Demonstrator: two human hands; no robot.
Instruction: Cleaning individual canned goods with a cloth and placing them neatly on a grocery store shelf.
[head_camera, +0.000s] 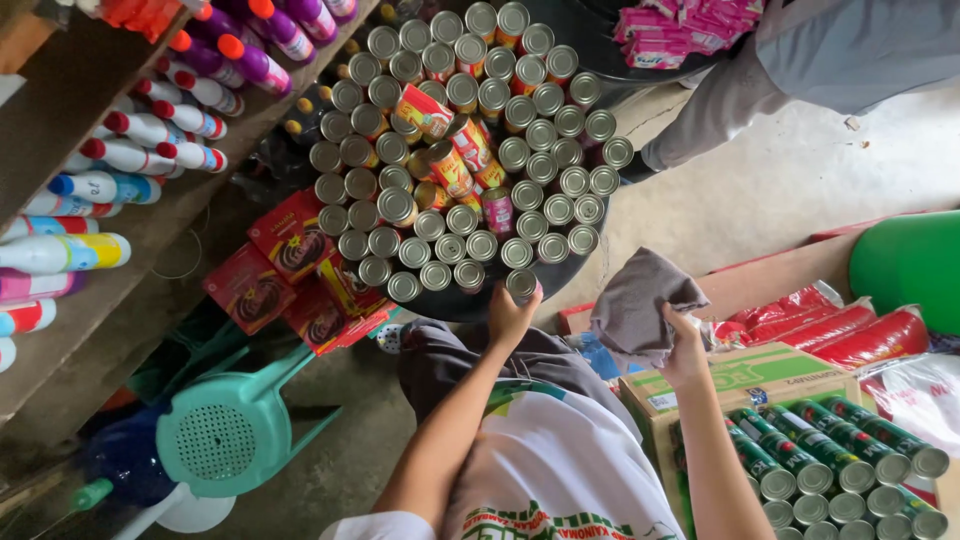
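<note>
My left hand (510, 315) grips a silver-topped can (521, 284) at the near edge of a round dark tray (452, 304) packed with several upright cans. A few red-and-yellow cans (452, 165) lie on their sides in the middle of the pile. My right hand (686, 350) holds a crumpled grey cloth (640, 303) up to the right of the tray. I am crouched, with my knees (450, 355) below the tray.
An open cardboard box (735, 375) of green-labelled cans (830, 455) stands at lower right. Red packets (845, 325) and a green round thing (910, 265) lie beyond it. Shelves of bottles (110, 160) run along the left, red boxes (290, 260) and a teal stool (225, 430) below. Another person's leg (730, 95) is at upper right.
</note>
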